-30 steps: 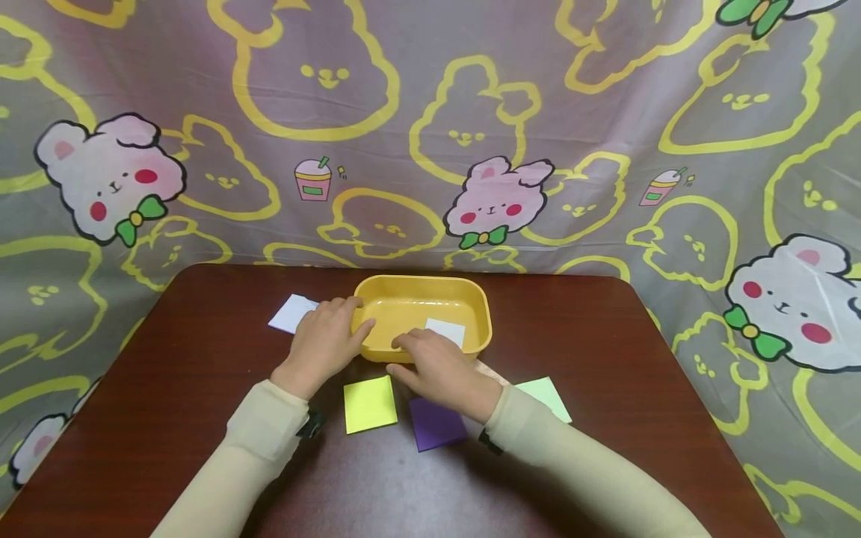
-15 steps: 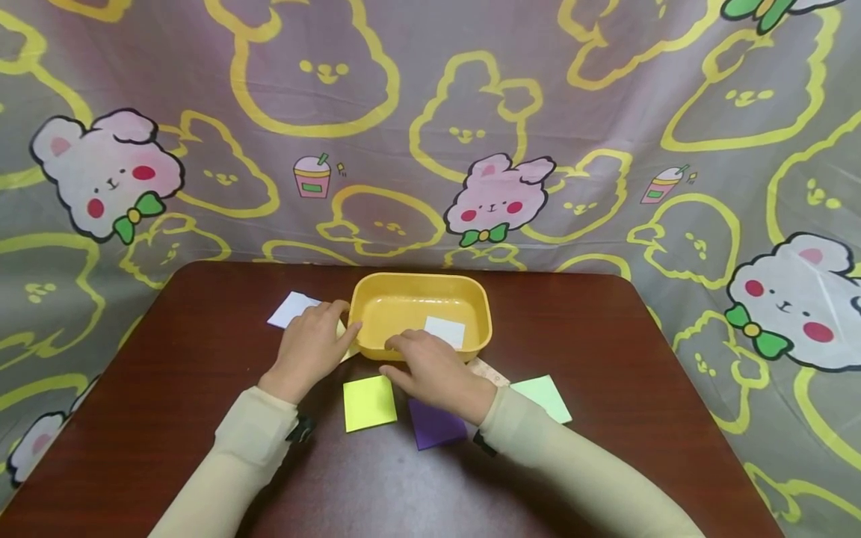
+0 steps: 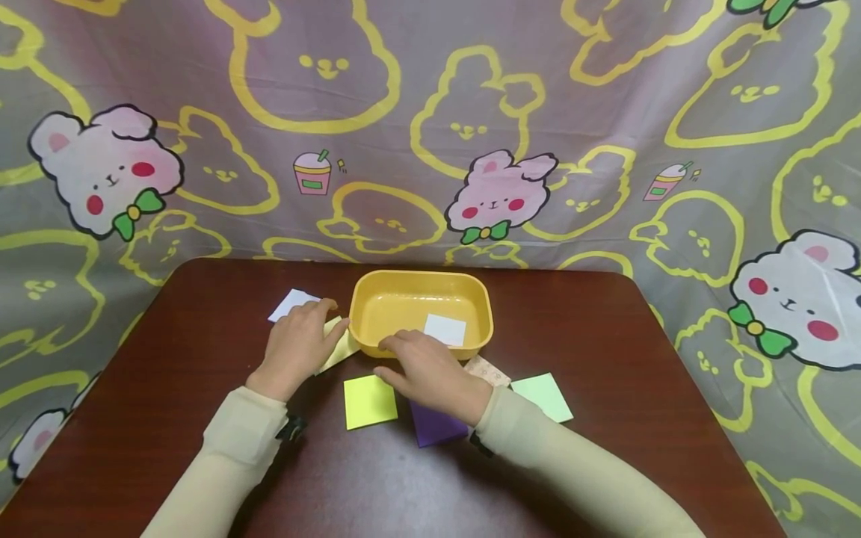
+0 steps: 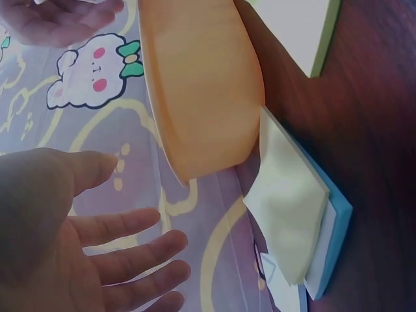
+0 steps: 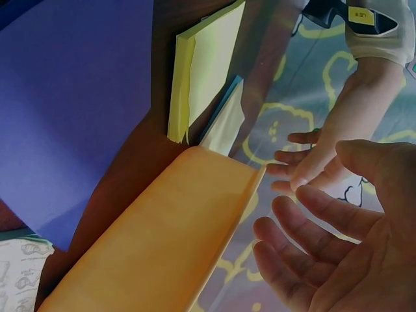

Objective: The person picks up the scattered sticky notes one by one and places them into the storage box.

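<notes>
My left hand (image 3: 296,345) hovers just left of the yellow tub (image 3: 354,310), its fingers spread and holding nothing. Below it, a pale yellow note pad (image 3: 341,345) leans by the tub's left end; the left wrist view shows it on a blue-edged pad (image 4: 338,227). My right hand (image 3: 437,375) is over the tub's near rim, fingers loosely bent and holding nothing in the right wrist view. Inside the tub lies a white paper square (image 3: 445,329). A purple pad (image 3: 440,427) is partly hidden under my right hand, beside a bright yellow pad (image 3: 370,402).
A white pad (image 3: 291,303) lies at the left, partly behind my left hand. Right of the tub's front are a patterned beige pad (image 3: 487,370) and a light green pad (image 3: 543,397). A printed curtain (image 3: 403,134) hangs behind the brown table (image 3: 572,321).
My left hand has drawn back leftward from the tub's rim, uncovering the pale yellow pad. The right hand has shifted slightly left and stays by the near rim.
</notes>
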Demonstrator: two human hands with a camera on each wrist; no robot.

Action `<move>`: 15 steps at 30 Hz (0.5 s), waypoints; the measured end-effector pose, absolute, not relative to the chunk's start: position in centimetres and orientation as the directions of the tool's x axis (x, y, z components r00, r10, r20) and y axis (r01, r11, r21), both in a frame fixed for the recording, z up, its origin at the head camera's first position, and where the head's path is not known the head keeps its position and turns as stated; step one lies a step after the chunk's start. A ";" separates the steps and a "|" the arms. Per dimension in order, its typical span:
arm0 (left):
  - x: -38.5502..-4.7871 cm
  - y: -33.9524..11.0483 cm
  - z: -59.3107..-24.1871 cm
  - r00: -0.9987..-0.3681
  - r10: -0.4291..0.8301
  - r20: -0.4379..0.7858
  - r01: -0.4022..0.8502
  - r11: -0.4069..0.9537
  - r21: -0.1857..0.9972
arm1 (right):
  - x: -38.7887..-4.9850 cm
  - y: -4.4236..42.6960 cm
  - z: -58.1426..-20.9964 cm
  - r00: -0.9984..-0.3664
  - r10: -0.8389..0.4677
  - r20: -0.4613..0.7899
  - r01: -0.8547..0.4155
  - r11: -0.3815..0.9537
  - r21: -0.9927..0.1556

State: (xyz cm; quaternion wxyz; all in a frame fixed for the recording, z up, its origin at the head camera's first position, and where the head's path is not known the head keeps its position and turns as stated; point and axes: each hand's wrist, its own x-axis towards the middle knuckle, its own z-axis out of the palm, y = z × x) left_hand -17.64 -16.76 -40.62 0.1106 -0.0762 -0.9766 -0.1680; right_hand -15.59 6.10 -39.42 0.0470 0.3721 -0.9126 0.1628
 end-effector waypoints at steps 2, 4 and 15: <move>-17.7 -17.0 -40.6 -0.967 0.102 0.235 0.176 0.932 0.317 | -15.6 6.0 -39.4 -0.715 -0.668 0.207 -0.698 0.666 -0.263; -17.7 -17.2 -40.6 -0.969 0.096 0.229 0.168 0.932 0.320 | -15.6 5.9 -39.5 -0.711 -0.672 0.209 -0.703 0.664 -0.255; -17.8 -18.0 -41.0 -0.969 0.083 0.231 0.159 0.930 0.330 | -15.5 5.4 -39.7 -0.702 -0.684 0.201 -0.712 0.660 -0.239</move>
